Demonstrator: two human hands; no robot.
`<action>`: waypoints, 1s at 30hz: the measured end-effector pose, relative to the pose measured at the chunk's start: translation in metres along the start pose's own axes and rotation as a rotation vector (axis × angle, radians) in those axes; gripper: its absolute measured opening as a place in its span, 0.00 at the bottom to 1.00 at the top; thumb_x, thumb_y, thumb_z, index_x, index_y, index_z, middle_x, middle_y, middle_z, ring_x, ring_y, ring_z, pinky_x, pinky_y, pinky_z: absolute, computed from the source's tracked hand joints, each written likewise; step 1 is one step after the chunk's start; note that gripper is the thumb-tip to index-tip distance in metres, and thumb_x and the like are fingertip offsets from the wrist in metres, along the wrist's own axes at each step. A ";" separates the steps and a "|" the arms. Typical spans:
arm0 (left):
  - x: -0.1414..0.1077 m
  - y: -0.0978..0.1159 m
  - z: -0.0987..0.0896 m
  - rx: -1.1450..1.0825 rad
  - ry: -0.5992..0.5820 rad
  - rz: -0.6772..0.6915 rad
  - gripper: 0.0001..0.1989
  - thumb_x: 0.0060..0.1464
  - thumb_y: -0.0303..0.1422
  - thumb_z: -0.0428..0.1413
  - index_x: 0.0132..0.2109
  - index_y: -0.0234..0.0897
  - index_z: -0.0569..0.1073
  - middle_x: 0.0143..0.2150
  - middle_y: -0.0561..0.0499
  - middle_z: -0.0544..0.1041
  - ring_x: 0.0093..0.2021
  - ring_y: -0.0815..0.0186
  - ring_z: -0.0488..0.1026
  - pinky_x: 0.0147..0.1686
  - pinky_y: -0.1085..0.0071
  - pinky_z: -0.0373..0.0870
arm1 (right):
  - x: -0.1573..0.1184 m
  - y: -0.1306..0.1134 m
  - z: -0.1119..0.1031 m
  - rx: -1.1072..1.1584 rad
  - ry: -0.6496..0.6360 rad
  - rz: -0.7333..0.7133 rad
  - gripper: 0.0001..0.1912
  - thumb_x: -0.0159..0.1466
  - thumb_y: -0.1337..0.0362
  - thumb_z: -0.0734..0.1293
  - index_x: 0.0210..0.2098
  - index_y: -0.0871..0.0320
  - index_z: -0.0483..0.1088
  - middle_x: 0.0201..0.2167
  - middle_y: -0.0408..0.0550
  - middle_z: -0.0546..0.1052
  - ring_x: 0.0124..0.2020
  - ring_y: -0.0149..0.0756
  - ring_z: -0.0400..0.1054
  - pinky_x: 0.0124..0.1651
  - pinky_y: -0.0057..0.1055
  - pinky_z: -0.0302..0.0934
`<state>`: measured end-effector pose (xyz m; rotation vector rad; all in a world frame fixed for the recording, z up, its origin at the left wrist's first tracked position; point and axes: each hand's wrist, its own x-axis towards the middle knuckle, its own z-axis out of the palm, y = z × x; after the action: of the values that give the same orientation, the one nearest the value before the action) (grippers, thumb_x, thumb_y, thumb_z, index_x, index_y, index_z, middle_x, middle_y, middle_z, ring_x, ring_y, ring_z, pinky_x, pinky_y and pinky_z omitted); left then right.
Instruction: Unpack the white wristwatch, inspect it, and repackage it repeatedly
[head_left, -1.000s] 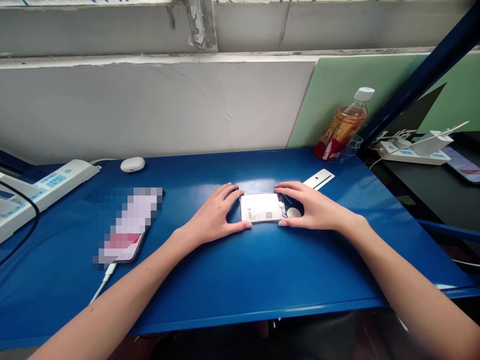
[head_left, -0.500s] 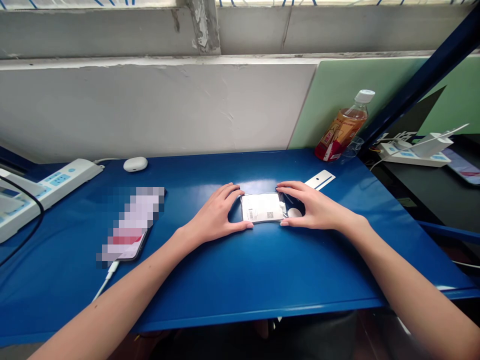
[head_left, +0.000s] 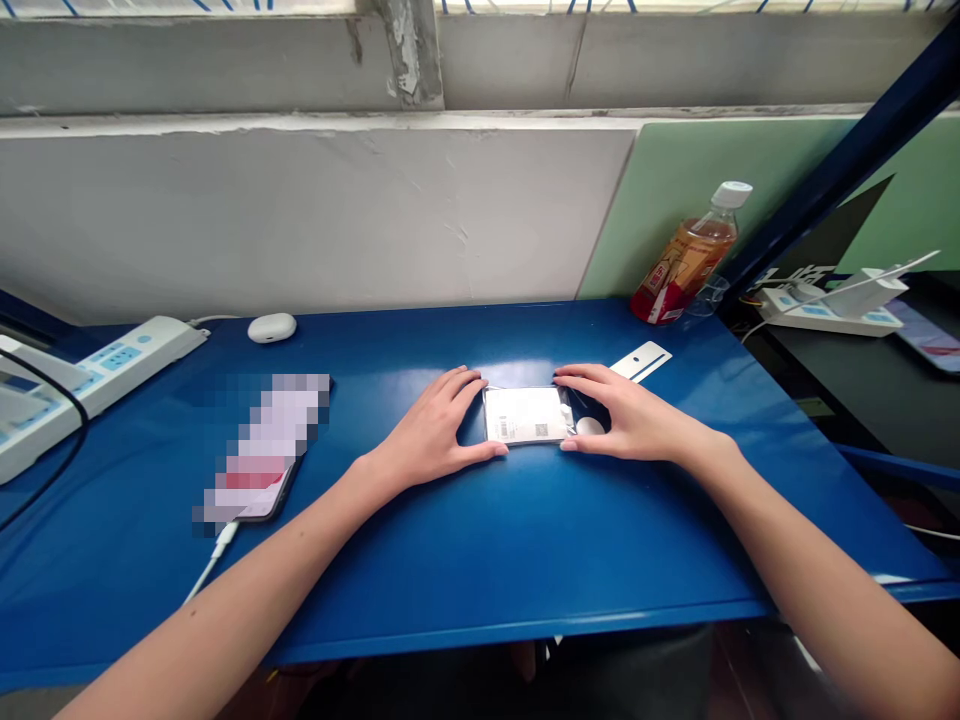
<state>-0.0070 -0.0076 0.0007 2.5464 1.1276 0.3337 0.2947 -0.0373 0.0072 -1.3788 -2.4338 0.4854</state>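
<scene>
A small flat packet (head_left: pixel 527 414) with a white label, a barcode and a clear wrapper lies on the blue desk (head_left: pixel 480 540). My left hand (head_left: pixel 442 425) rests at its left end, thumb and fingers spread around the corners. At the right end my right hand (head_left: pixel 615 410) is curved the same way, thumb apart from the fingers. Between its thumb and fingers a round white disc (head_left: pixel 589 427) lies on the desk. Just behind the right hand is a white card (head_left: pixel 642 361) with a dark slot and a dot.
A charging phone (head_left: pixel 270 450), a white earbud case (head_left: pixel 271 328) and a power strip (head_left: pixel 112 375) lie on the left. A drink bottle (head_left: pixel 682 265) leans at the back right. Beyond the blue post is another power strip (head_left: pixel 832 310).
</scene>
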 end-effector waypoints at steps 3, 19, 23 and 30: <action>0.000 0.000 0.000 0.017 -0.008 -0.005 0.44 0.55 0.60 0.55 0.66 0.31 0.63 0.70 0.35 0.60 0.72 0.45 0.52 0.68 0.48 0.55 | 0.000 0.001 0.000 0.002 0.004 0.002 0.43 0.58 0.41 0.71 0.64 0.60 0.65 0.65 0.62 0.66 0.64 0.58 0.62 0.64 0.51 0.62; -0.002 0.003 0.001 0.034 0.064 0.086 0.40 0.58 0.50 0.57 0.69 0.32 0.58 0.69 0.35 0.61 0.70 0.46 0.57 0.67 0.48 0.57 | 0.001 -0.004 0.003 -0.069 0.043 -0.041 0.39 0.60 0.42 0.69 0.62 0.62 0.66 0.63 0.63 0.68 0.62 0.57 0.64 0.62 0.51 0.63; -0.002 0.002 0.002 0.039 0.076 0.118 0.36 0.59 0.48 0.56 0.67 0.32 0.61 0.68 0.35 0.62 0.69 0.46 0.57 0.67 0.48 0.57 | 0.001 -0.006 0.006 -0.078 0.062 -0.069 0.38 0.62 0.44 0.69 0.63 0.61 0.64 0.63 0.63 0.68 0.62 0.56 0.64 0.62 0.51 0.63; 0.000 0.005 0.002 -0.014 0.095 0.113 0.33 0.57 0.48 0.58 0.63 0.32 0.64 0.65 0.36 0.68 0.68 0.46 0.60 0.65 0.48 0.59 | 0.005 -0.013 0.009 -0.072 0.078 -0.135 0.32 0.65 0.48 0.67 0.62 0.61 0.66 0.60 0.62 0.71 0.59 0.54 0.67 0.60 0.51 0.64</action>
<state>-0.0025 -0.0114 0.0006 2.6124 1.0121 0.4930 0.2786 -0.0410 0.0056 -1.2266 -2.4813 0.3082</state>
